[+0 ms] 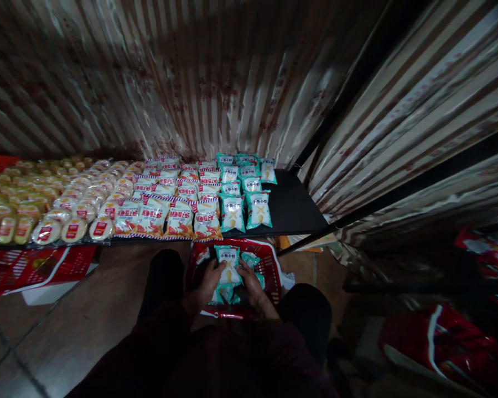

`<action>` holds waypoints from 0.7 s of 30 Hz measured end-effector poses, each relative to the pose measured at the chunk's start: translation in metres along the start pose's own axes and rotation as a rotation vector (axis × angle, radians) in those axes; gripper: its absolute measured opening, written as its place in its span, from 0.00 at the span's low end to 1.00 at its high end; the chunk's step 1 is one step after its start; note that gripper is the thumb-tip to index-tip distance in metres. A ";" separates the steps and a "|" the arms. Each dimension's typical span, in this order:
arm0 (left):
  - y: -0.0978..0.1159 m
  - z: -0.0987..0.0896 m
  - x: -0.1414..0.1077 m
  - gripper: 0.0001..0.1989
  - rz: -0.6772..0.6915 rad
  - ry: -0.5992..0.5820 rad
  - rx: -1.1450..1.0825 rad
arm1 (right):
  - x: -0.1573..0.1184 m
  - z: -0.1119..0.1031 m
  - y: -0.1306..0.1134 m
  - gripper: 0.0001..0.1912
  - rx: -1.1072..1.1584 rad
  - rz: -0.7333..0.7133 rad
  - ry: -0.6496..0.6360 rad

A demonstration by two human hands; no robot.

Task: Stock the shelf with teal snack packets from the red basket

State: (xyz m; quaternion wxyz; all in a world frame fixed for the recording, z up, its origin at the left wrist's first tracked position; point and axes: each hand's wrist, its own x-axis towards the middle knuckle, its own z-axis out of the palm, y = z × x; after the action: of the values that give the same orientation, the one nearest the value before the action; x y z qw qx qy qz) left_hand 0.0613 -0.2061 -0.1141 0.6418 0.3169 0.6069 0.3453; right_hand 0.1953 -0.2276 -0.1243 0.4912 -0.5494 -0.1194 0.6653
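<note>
Striped, wrinkled sheeting [182,83] backs the site and rises behind a long black shelf [292,204], whose right end is bare. On this shelf I record, left to right, yellow packaged cakes [8,226], round pale packs [74,229], orange-and-white bags [151,213] and, rightmost, teal-and-white bags [232,213] set in columns, printed faces showing. Directly before the shelf, between my knees, stands a red basket [273,271] containing further teal bags [250,258], partly hidden by my hands. My left hand [211,279] grips the left edge of one teal-and-white packet [227,266], thumb against its face; my right hand [251,281] grips the opposite edge. That packet is over the basket, near the shelf's front edge, its printed face toward me and its lettering upright.
</note>
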 end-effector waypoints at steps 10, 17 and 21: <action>0.001 0.006 -0.010 0.28 -0.002 -0.129 -0.196 | -0.019 0.015 -0.018 0.27 -0.099 -0.089 -0.011; 0.020 0.009 -0.024 0.29 0.051 -0.222 -0.233 | -0.028 0.022 -0.030 0.33 -0.124 -0.213 0.067; 0.029 0.013 -0.028 0.29 0.052 -0.221 -0.224 | -0.029 0.020 -0.039 0.35 -0.123 -0.238 0.071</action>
State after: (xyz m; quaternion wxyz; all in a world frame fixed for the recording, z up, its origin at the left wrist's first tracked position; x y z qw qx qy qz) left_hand 0.0717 -0.2130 -0.0734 0.7270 0.2951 0.4818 0.3903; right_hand 0.1963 -0.2243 -0.0722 0.5361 -0.5835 -0.2067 0.5740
